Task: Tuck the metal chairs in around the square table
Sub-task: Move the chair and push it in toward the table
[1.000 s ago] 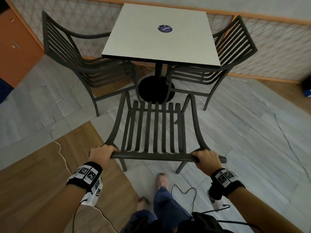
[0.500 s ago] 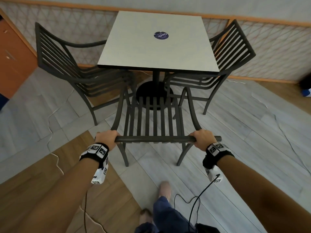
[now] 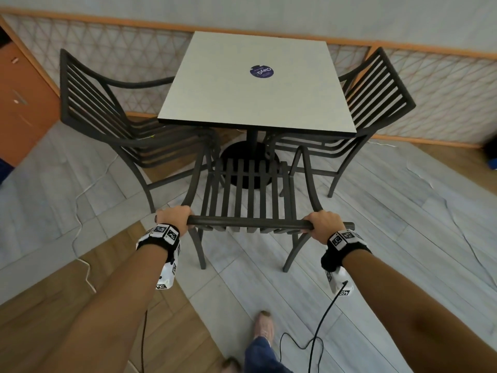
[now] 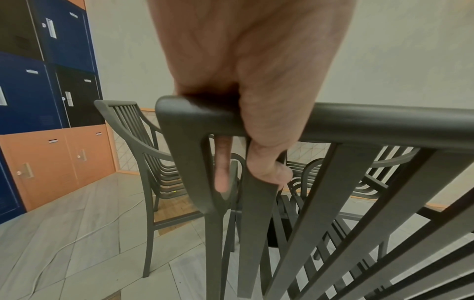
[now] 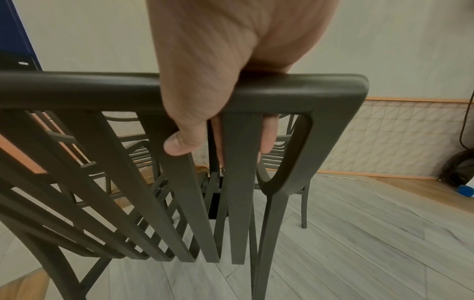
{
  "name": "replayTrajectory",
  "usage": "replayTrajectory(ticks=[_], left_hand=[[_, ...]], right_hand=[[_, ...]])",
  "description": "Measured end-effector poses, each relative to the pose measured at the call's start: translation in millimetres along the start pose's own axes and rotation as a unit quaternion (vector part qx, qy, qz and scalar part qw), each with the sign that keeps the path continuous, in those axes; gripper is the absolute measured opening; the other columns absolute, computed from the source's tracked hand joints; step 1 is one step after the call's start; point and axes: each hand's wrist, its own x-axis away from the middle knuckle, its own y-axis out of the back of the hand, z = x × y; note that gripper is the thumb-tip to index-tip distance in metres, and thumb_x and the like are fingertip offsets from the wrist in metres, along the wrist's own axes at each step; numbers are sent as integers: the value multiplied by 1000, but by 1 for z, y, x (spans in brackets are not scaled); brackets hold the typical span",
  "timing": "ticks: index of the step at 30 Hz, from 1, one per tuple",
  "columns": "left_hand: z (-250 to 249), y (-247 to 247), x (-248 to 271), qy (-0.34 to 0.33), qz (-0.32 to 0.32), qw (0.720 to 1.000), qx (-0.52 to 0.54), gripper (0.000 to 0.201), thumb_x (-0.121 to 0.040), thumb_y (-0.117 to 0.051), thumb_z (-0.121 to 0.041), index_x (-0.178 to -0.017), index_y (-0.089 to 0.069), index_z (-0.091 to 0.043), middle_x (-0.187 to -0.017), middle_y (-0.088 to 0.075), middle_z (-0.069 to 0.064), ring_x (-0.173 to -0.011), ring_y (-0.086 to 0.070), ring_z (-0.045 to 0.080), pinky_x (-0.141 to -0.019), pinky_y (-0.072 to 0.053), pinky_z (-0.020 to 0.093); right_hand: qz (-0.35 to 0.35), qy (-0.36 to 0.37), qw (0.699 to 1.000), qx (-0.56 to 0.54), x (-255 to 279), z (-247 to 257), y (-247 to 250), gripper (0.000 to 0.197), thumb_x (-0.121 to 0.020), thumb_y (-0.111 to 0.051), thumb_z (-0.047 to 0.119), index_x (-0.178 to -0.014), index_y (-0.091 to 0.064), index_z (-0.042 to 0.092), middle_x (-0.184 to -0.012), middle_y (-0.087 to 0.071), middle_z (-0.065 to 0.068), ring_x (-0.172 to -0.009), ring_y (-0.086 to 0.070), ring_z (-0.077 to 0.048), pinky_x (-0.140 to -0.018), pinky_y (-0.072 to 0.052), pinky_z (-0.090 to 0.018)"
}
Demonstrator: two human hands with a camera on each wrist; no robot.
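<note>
A dark metal slatted chair [image 3: 250,195] stands in front of me, its seat front just under the near edge of the square white table [image 3: 255,87]. My left hand [image 3: 173,216] grips the left end of its top rail [image 4: 372,123], fingers curled over it. My right hand [image 3: 322,226] grips the right end of the same rail [image 5: 77,89]. A second chair [image 3: 107,122] sits at the table's left side and a third chair [image 3: 376,103] at its right, both with seats partly under the tabletop.
The table's black round base [image 3: 247,168] lies ahead of the held chair. A low lattice wall panel [image 3: 443,95] runs behind the table. Orange and blue lockers [image 4: 51,152] stand at the left. Thin cables [image 3: 80,200] trail over the grey and wood floor.
The held chair has slid forward toward the table with both hands on its top rail. My body has followed it and my arms are more stretched out.
</note>
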Motion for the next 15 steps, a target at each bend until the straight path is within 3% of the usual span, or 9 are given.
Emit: replayTrajectory(ticks=[10,13,15], left_hand=[[-3,1,-2,3,-30,999,43,12,-89,-57,-21,-97,-65,-22,-92,-68,1,-88,-61,23,-95,-41,45],[1,-2,3,-14,-53,995,85,15,-88,-56,-18,-97,-68,-23,-91,-70,1,-93,-63,25,-100,-38,44],[6,-5,9,-40,-85,988,122,21,-87,-57,-16,-102,-67,-27,-98,-72,2,-102,-63,26,-102,-38,42]], right_hand=[[25,-17,999,-40,-5,4,9,19,-91,-56,34,-104,-65,23,-84,-61,2,-75,-56,-18,-66,-45,-30],[6,-4,997,-72,-2,12,6,27,-89,-59,33,-114,-61,26,-94,-69,1,-86,-64,-20,-81,-52,-37],[-49,39,993,-96,1,25,1,37,-87,-59,30,-124,-52,31,-103,-70,3,-96,-65,-20,-94,-47,-42]])
